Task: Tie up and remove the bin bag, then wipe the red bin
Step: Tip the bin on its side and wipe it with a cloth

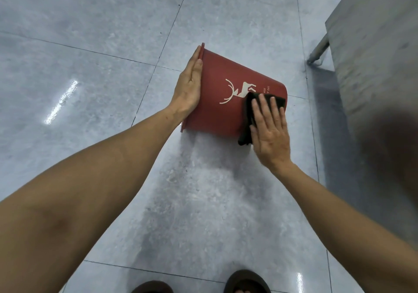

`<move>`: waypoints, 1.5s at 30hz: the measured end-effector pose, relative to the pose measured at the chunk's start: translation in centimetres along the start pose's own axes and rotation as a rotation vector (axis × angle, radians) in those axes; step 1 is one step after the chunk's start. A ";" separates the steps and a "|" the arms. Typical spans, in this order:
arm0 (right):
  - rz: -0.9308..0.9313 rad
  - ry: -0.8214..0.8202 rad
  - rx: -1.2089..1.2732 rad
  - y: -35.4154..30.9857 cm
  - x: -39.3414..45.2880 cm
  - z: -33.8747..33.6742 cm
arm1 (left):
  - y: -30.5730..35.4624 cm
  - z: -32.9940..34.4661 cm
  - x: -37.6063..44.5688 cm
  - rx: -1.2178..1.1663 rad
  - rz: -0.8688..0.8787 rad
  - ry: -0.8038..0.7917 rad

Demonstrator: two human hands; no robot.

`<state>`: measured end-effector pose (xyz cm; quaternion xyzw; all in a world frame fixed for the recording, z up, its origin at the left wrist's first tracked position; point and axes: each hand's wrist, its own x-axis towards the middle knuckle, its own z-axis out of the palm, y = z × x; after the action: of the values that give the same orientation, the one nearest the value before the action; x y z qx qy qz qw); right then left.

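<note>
Red bin (226,98) on its side on the tiled floor (90,44), left hand (188,87) flat against the rim, right hand (270,132) flat, pressing black cloth (247,121) near the base: hard strokes could roll it.

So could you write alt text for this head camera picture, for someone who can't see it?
A person wipes a red bin lying on its side on a grey tiled floor, the right hand pressing a dark cloth flat against it. The left hand rests flat against the bin's rim end.
</note>
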<state>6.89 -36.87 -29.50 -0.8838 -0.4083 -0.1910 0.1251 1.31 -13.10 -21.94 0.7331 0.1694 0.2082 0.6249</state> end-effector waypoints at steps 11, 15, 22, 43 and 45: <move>0.643 -0.499 0.269 0.7 16.5 -3.0 | -0.9 0.3 -1.4 -0.022 0.056 0.042; 0.518 -0.604 0.330 -1.9 19.7 -2.4 | -1.2 0.4 -1.7 -0.022 0.070 0.062; 0.134 -0.248 0.377 -6.5 16.0 -2.3 | -1.4 0.4 -1.5 -0.025 0.053 0.046; 0.537 -0.095 0.312 -1.1 9.0 -4.6 | 1.4 -0.6 -0.6 -0.023 -0.177 -0.188; 0.646 -0.202 0.299 -0.7 11.6 -4.3 | 0.3 -1.1 -2.0 0.000 -0.116 -0.206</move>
<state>12.25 -30.22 -20.45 -0.9534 -0.1422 0.0082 0.2658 -0.94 -13.20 -21.69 0.7395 0.1464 0.0951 0.6501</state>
